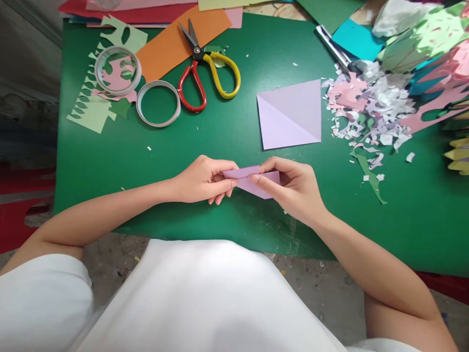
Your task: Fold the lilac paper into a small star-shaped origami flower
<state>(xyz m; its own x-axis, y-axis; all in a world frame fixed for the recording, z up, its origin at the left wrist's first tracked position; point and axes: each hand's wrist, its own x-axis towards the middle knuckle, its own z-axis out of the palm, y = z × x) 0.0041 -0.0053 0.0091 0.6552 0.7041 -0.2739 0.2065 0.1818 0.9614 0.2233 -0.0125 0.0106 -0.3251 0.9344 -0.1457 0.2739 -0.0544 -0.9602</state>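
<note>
A small folded piece of light purple paper [258, 187] is held up between both hands, above the near part of the table. My left hand [205, 180] pinches its left end between thumb and fingers. At its right side my right hand [296, 188] grips it, the thumb across the front and the fingers behind. Beyond the hands lies a light purple paper square [293, 115] with a diagonal crease. Scissors [198, 54] with one red and one yellow handle rest partly on an orange paper strip [161, 54], blades spread.
Two tape rolls [159, 122] lie at the left beside green and pink paper offcuts [91, 115]. To the right are a heap of paper scraps [384, 98], a silver-and-black cutter-like tool [333, 49] and cut paper shapes [432, 44]. The green table [220, 137] ends near my shirt.
</note>
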